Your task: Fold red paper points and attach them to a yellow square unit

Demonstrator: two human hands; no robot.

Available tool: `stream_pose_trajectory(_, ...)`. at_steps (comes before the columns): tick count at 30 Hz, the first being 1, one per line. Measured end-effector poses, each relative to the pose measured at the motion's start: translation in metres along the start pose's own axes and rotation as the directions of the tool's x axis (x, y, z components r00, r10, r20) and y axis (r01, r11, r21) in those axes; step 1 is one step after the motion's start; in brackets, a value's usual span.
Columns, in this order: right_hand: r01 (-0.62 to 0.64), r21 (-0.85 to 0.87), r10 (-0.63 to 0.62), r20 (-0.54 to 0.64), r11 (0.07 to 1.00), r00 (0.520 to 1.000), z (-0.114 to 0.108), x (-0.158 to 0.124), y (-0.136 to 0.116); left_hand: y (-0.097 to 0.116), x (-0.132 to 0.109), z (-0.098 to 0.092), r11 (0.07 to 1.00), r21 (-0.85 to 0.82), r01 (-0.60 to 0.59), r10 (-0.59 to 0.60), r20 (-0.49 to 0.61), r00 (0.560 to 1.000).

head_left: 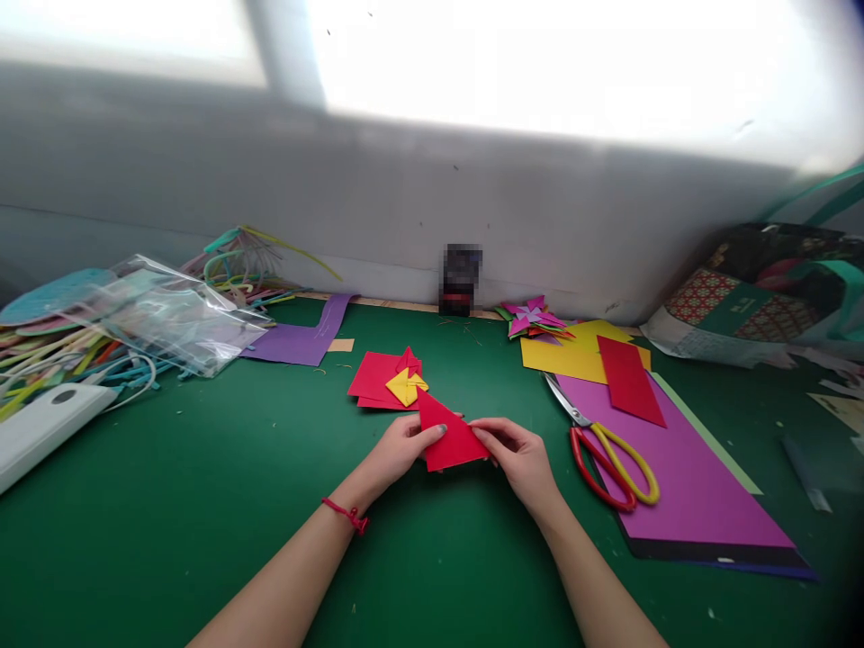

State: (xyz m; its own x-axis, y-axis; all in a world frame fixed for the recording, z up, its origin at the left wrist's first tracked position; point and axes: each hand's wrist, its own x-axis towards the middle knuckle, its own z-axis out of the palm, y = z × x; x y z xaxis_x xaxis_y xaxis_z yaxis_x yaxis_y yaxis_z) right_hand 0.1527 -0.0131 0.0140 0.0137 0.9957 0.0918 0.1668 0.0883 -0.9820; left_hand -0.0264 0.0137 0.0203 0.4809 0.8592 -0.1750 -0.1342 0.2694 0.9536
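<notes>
Head view: where is your red paper triangle [451, 441]?

"Between your two hands, above the green table [270, 549], one point aimed up and to the left."

"And your fingers?"

"Your left hand [398, 447] pinches its left side, thumb on top; the fingers underneath are mostly hidden. Your right hand [523, 457] pinches the right edge between thumb and forefinger."

"What lies near?"

"Just beyond, a folded yellow piece [405, 388] rests on red sheets [370, 378]. Off to your right, scissors [580, 419] lie partly on a magenta sheet [695, 486]."
</notes>
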Motion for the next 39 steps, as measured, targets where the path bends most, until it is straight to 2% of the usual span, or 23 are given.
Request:
stream_pose_trajectory(2, 0.104, -0.085, -0.114, -0.131, 0.991, 0.985, 0.0, -0.001, -0.005, 0.0, 0.001, 0.001, 0.998, -0.06, -0.009, 0.007, -0.024, 1.0)
stream_pose_trajectory(4, 0.215, -0.235, -0.277, -0.274, 0.948, 0.921, 0.0, -0.003, -0.01, -0.001, 0.001, 0.003, 0.991, -0.127, -0.046, 0.035, -0.09, 0.995)
stream_pose_trajectory(5, 0.254, -0.316, -0.349, -0.297, 0.914, 0.889, -0.001, -0.004, -0.012, -0.001, 0.002, 0.003, 0.985, -0.16, -0.062, 0.043, -0.121, 0.992)
stream_pose_trajectory(7, 0.319, -0.446, -0.461, -0.259, 0.836, 0.848, 0.0, -0.007, -0.013, 0.0, 0.001, 0.005, 0.974, -0.217, -0.072, 0.039, -0.153, 0.987)
stream_pose_trajectory(10, 0.423, -0.543, -0.539, -0.065, 0.725, 0.84, 0.002, -0.012, -0.011, 0.0, 0.0, 0.008, 0.959, -0.279, -0.057, 0.012, -0.159, 0.987)
stream_pose_trajectory(12, 0.48, -0.562, -0.542, 0.066, 0.673, 0.838, 0.005, -0.013, -0.009, -0.001, -0.002, 0.012, 0.947, -0.316, -0.053, 0.003, -0.156, 0.988)
stream_pose_trajectory(14, 0.51, -0.57, -0.533, 0.142, 0.645, 0.834, 0.007, -0.013, -0.009, -0.002, -0.003, 0.015, 0.935, -0.349, -0.064, 0.007, -0.161, 0.987)
stream_pose_trajectory(19, 0.515, -0.575, -0.507, 0.192, 0.636, 0.841, 0.007, -0.011, -0.012, -0.004, -0.003, 0.02, 0.923, -0.372, -0.098, 0.036, -0.169, 0.985)
stream_pose_trajectory(24, 0.503, -0.512, -0.508, 0.143, 0.697, 0.849, 0.007, -0.01, -0.009, -0.008, -0.003, 0.019, 0.921, -0.383, -0.066, 0.02, -0.123, 0.992)
stream_pose_trajectory(29, 0.442, -0.474, -0.471, 0.064, 0.762, 0.88, 0.008, -0.008, -0.003, -0.01, -0.002, 0.019, 0.921, -0.383, -0.064, 0.025, -0.105, 0.994)
stream_pose_trajectory(33, 0.379, -0.448, -0.426, -0.003, 0.81, 0.905, 0.009, -0.006, -0.002, -0.007, -0.002, 0.021, 0.915, -0.399, -0.059, 0.023, -0.094, 0.995)
stream_pose_trajectory(39, 0.338, -0.403, -0.382, -0.031, 0.85, 0.924, 0.009, -0.004, -0.006, 0.0, -0.003, 0.024, 0.937, -0.343, -0.062, 0.054, -0.033, 0.998)
